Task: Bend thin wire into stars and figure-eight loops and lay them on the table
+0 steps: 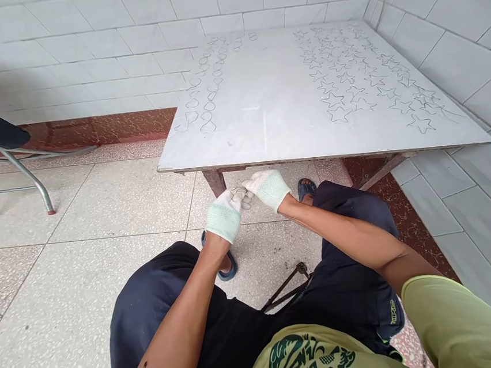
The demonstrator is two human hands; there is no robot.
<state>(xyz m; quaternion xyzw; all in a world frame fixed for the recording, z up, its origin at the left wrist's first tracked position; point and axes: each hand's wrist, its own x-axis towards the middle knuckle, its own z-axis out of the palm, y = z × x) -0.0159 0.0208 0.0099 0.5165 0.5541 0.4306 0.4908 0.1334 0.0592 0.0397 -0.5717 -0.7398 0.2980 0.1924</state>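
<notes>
Best keep L hand (226,213) & R hand (268,187) close at frame ctr, w/ fingers pinched together, prob. on thin wire (237,189), pressing evenly.

Two hands (227,208) (268,187), dozens of star outlines (336,111), over ten looped outlines (208,122), one table (284,139), two sandals (228,271)

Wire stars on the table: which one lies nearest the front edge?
The star at the very front of the right-hand group; all other stars lie farther from that edge.
</notes>
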